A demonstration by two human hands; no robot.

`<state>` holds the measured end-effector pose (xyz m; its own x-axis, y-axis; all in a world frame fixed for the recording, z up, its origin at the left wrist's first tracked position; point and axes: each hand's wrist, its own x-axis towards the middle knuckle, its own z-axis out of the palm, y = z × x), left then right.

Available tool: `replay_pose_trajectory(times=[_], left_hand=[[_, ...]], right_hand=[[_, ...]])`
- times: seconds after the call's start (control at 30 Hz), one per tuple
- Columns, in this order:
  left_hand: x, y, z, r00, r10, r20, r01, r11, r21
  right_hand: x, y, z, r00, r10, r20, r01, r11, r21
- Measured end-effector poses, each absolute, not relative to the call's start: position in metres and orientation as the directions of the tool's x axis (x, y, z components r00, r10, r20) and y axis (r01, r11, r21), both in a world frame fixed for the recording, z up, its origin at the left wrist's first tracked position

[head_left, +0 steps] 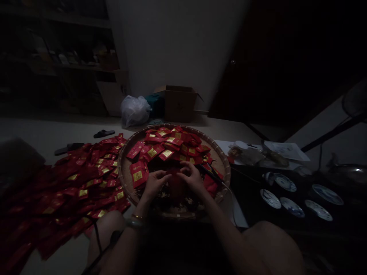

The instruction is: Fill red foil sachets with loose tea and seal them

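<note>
A round woven bamboo tray point(122, 176) sits in front of me, heaped with red packets point(168, 154) that carry gold squares. Over its near half, my left hand point(156, 183) and my right hand point(191, 177) face each other with bent fingers. Between them hangs a red packet point(176, 187), dim and blurred, pinched at its upper edges by both hands. Dark loose pieces point(160, 200) lie below on the tray. Just right of my right hand, a slim black two-armed tool point(212, 174) with a cord rests on the tray.
A large pile of red packets point(97, 183) spreads over the floor at left, beside slippers point(104, 133). Behind the tray stand a white plastic bag point(134, 110) and an open cardboard box point(180, 103). At right, small patterned dishes point(285, 182) and bagged items point(249, 154) lie on a dark surface.
</note>
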<state>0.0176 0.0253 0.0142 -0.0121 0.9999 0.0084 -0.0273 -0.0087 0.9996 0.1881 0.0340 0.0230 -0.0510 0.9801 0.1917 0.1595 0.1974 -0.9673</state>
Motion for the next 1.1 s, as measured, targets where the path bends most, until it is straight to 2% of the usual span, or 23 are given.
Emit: replay_pose_trajectory(times=[0.1,0.2,0.33,0.43,0.5,0.6,0.73,0.8,0.87,0.93,1.0,1.07,1.1], left_hand=[[0.019,0.023,0.021,0.030,0.998,0.060,0.000,-0.060,0.998],[0.018,0.021,0.026,0.087,0.993,0.081,0.023,-0.083,0.996],[0.015,0.023,0.026,0.160,0.987,0.032,0.072,-0.044,0.996],[0.017,0.024,0.021,0.135,0.991,-0.011,0.075,0.000,0.997],[0.021,0.023,0.018,0.121,0.992,-0.032,0.003,0.031,1.000],[0.026,0.021,0.014,0.216,0.972,-0.097,-0.108,0.122,0.987],[0.026,0.018,0.014,0.273,0.925,-0.266,-0.092,0.300,0.950],[0.025,0.016,0.017,0.260,0.917,-0.301,-0.094,0.334,0.938],[0.025,0.015,0.019,0.247,0.922,-0.297,-0.103,0.330,0.938],[0.026,0.014,0.020,0.229,0.930,-0.289,-0.126,0.322,0.938],[0.028,0.014,0.021,0.209,0.939,-0.274,-0.160,0.309,0.937],[0.030,0.014,0.020,0.187,0.949,-0.255,-0.185,0.289,0.939],[0.030,0.014,0.020,0.180,0.952,-0.246,-0.190,0.279,0.941]], right_hand=[[0.189,0.035,0.028,-0.173,0.981,0.085,0.186,0.117,-0.976],[0.187,0.034,0.027,-0.171,0.984,0.057,0.203,0.092,-0.975],[0.185,0.034,0.021,-0.151,0.987,0.052,0.175,0.079,-0.981],[0.187,0.036,0.022,-0.181,0.983,0.039,0.160,0.068,-0.985],[0.187,0.037,0.022,-0.169,0.984,0.055,0.154,0.081,-0.985],[0.181,0.037,0.018,-0.117,0.989,0.091,0.169,0.110,-0.979],[0.170,0.035,0.011,-0.034,0.982,0.186,0.272,0.188,-0.944],[0.174,0.036,0.010,-0.057,0.970,0.237,0.349,0.242,-0.906],[0.189,0.039,0.011,-0.094,0.954,0.284,0.459,0.294,-0.838],[0.216,0.046,0.009,-0.060,0.947,0.315,0.645,0.278,-0.712],[0.248,0.055,0.004,0.074,0.960,0.270,0.872,0.070,-0.485],[0.276,0.064,-0.004,0.180,0.975,0.127,0.955,-0.143,-0.259],[0.286,0.068,-0.009,0.186,0.980,0.065,0.971,-0.173,-0.165]])
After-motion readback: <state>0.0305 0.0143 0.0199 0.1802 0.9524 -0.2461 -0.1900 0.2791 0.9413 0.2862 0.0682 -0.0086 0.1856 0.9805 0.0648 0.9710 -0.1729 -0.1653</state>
